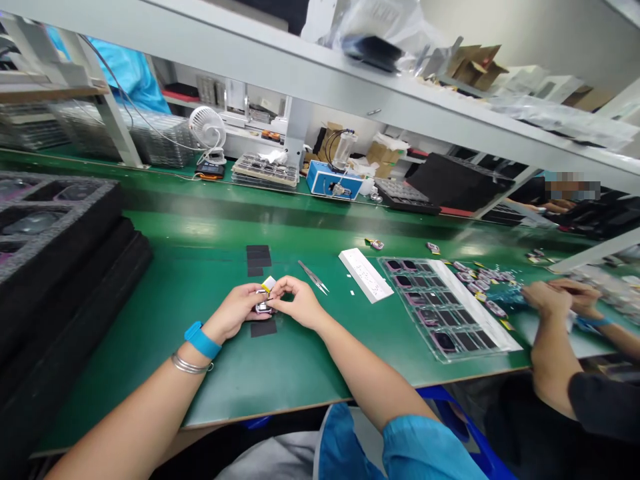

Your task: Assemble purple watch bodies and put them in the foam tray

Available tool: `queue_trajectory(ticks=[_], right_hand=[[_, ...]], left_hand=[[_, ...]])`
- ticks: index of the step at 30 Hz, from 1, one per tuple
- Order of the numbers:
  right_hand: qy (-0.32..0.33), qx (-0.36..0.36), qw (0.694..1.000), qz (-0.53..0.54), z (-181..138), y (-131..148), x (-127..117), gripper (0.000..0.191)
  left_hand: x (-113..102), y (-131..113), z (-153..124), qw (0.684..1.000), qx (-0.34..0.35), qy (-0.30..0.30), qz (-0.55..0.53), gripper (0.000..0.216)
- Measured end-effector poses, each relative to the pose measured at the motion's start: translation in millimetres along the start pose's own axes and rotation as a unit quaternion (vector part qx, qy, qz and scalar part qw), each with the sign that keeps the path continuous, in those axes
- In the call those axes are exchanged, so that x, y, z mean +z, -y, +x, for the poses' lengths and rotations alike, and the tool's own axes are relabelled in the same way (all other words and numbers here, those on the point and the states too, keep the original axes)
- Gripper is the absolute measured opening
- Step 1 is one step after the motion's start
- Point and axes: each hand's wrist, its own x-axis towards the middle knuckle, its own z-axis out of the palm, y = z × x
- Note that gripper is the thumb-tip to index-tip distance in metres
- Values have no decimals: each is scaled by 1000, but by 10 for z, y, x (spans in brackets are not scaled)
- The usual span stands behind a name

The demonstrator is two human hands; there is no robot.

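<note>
My left hand (234,312) is closed around a small watch-like device case (263,307), its opened side facing up. From the case's top edge a small white battery pack (269,284) with a yellow edge sticks out. The fingertips of my right hand (299,303) are pinched together at the case; what sits between them is too small to make out. Dark rectangular pieces (259,257) lie just beyond my hands, and another dark piece (263,328) is partly under them. To the right of my right hand rests a pair of tweezers (314,277).
A white block (366,275) with small marks lies right of the tweezers. Beyond it stands a clear tray (440,307) of device parts. Loose device cases (477,277) are scattered near a co-worker's hands (560,297). Black foam trays (65,267) are stacked at left.
</note>
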Motion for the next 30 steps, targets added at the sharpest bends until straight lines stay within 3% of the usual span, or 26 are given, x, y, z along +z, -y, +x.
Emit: queue_trajectory(ticks=[4, 15, 22, 26, 30], right_hand=[[-7, 22, 1000, 13, -1, 4, 27, 27], [-69, -14, 995, -77, -36, 23, 119, 11], [-71, -26, 991, -108, -40, 12, 127, 8], [-64, -44, 981, -178, -68, 48, 150, 8], [-101, -67, 960, -254, -73, 74, 118, 23]], left_hand=[[3, 7, 5, 1000, -7, -4, -3, 13], [-14, 11, 35, 999, -18, -17, -43, 9], [-21, 16, 47, 999, -17, -18, -44, 7], [-21, 23, 41, 999, -11, -20, -46, 9], [-7, 15, 9, 999, 3, -27, -38, 13]])
